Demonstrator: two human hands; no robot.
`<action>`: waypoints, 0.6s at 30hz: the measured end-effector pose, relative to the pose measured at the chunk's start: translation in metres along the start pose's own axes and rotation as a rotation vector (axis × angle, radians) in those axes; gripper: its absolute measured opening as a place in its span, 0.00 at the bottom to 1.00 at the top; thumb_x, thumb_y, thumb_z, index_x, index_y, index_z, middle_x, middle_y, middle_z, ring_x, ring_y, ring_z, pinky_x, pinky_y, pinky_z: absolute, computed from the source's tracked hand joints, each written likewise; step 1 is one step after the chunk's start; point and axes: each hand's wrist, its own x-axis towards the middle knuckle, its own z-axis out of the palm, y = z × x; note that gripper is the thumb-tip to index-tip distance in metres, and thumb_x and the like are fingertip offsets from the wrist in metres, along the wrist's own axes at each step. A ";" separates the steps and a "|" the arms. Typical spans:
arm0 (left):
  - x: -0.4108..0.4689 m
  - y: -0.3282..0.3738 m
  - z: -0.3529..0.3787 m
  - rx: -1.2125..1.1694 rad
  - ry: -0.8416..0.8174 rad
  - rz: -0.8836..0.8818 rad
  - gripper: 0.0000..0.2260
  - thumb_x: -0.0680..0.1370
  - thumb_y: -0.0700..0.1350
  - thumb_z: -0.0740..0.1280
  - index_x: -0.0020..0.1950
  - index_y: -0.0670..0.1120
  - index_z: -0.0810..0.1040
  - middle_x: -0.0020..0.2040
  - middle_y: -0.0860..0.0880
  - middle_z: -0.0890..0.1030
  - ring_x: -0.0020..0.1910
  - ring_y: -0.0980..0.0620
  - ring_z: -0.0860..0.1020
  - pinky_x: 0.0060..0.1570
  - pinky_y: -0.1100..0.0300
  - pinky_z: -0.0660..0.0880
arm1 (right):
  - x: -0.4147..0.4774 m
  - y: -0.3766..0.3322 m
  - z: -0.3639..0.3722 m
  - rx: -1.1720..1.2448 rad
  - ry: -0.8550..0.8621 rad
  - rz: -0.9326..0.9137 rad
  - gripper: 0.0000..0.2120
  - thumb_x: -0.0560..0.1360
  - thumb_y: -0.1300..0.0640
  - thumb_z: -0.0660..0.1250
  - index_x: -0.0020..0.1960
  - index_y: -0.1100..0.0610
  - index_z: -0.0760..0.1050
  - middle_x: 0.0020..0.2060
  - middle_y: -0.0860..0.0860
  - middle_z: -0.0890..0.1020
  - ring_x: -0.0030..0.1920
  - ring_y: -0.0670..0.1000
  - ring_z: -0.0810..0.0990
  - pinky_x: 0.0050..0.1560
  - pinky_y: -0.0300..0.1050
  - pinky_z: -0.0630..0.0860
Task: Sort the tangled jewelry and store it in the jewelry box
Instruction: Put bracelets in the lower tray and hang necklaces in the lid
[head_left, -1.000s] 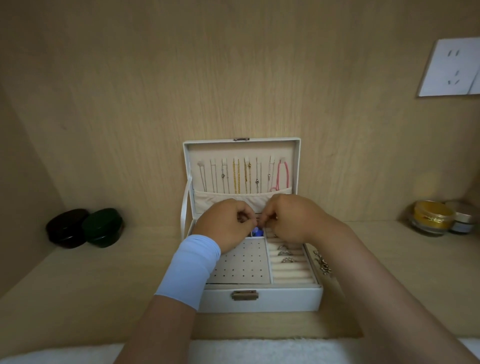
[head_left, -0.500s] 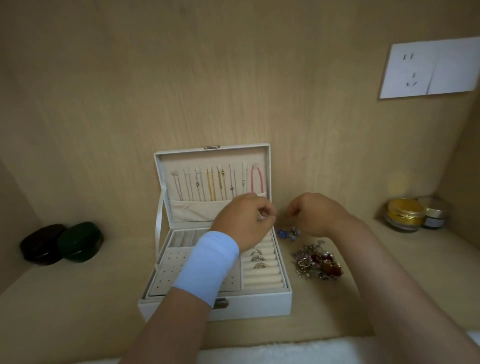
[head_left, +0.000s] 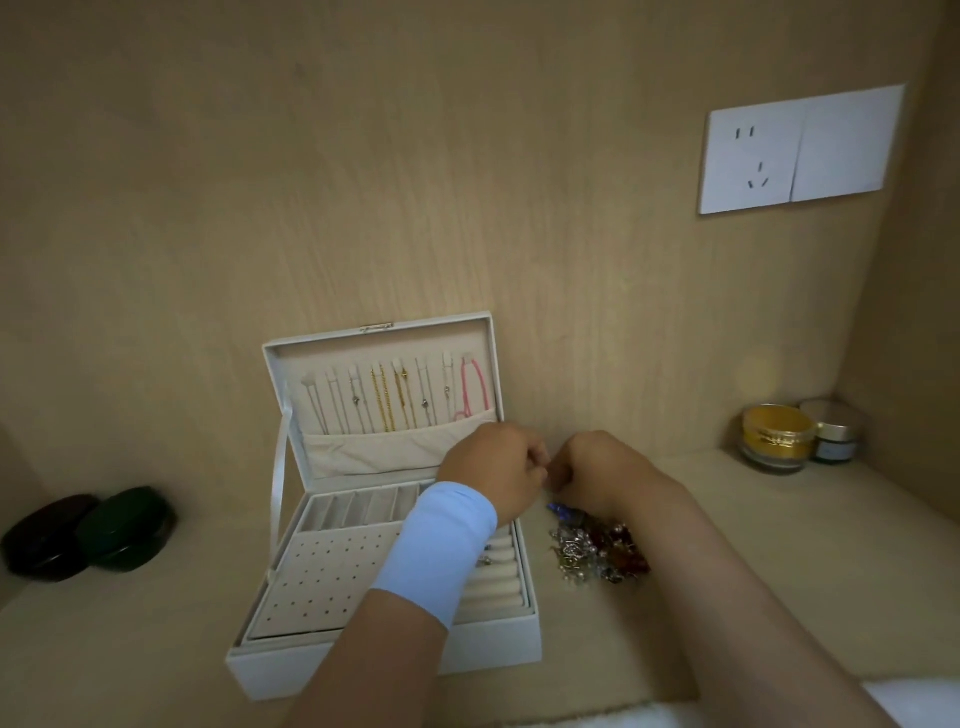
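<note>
Now our left hand (head_left: 493, 465) and right hand (head_left: 602, 467) sit close together at centre frame, fingers curled inward; whether they pinch anything we cannot tell. Just below the right hand the jewelry (head_left: 597, 553) lies tangled on the counter (head_left: 779, 571), right of the open box (head_left: 384, 670), with chains (head_left: 382, 397) hung in its lid

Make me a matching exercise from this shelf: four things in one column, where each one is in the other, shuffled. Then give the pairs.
1. pink necklace
2. gold jar
3. heap of tangled jewelry
4. green case

a. far right of the shelf
b. hanging in the jewelry box lid
c. on the shelf, just right of the box
d. far left of the shelf

Pairs: 1-b, 2-a, 3-c, 4-d
</note>
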 end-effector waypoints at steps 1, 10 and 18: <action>-0.001 -0.002 -0.001 -0.020 0.006 -0.003 0.07 0.77 0.45 0.67 0.52 0.53 0.82 0.51 0.54 0.82 0.50 0.53 0.79 0.54 0.58 0.76 | 0.001 0.001 -0.001 0.022 -0.006 -0.001 0.06 0.70 0.58 0.68 0.35 0.54 0.79 0.37 0.54 0.82 0.42 0.55 0.82 0.45 0.45 0.80; -0.010 -0.013 -0.002 -0.084 0.009 -0.016 0.11 0.77 0.47 0.69 0.59 0.51 0.80 0.54 0.55 0.81 0.53 0.55 0.78 0.57 0.58 0.75 | -0.005 0.000 -0.022 0.170 0.008 -0.031 0.09 0.71 0.63 0.72 0.40 0.49 0.84 0.40 0.46 0.84 0.41 0.43 0.82 0.43 0.36 0.77; -0.017 -0.025 -0.016 -0.668 0.065 -0.086 0.05 0.75 0.44 0.73 0.49 0.51 0.81 0.45 0.49 0.85 0.38 0.56 0.79 0.46 0.59 0.78 | -0.038 -0.057 -0.068 0.798 0.088 -0.244 0.12 0.73 0.76 0.64 0.50 0.64 0.81 0.35 0.53 0.79 0.30 0.42 0.77 0.31 0.33 0.73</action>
